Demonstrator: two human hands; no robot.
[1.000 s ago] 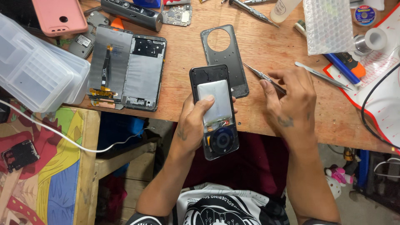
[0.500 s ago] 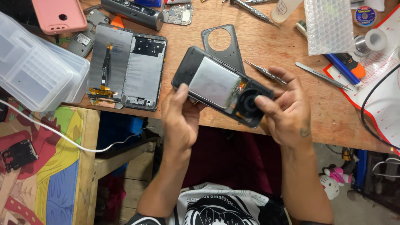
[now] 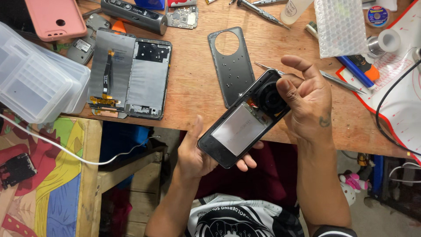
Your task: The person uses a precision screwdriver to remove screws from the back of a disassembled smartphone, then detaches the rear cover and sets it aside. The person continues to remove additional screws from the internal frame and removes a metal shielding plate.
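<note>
Here both hands grip the open phone (image 3: 245,125), left hand (image 3: 199,153) cupping its 7 o'clock end, right hand (image 3: 307,98) pinching the 1 o'clock end, so its insides face up.

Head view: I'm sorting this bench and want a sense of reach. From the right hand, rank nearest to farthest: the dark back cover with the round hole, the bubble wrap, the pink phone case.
From the right hand:
1. Dark back cover, on the bench just left of it.
2. Bubble wrap, above it near the far edge.
3. Pink phone case, far top-left corner.

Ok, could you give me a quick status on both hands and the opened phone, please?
Left hand cradles lower end of opened phone. Right hand grips camera end. Phone tilted above table edge; loose back cover lies behind it. Nothing obstructing.
</note>
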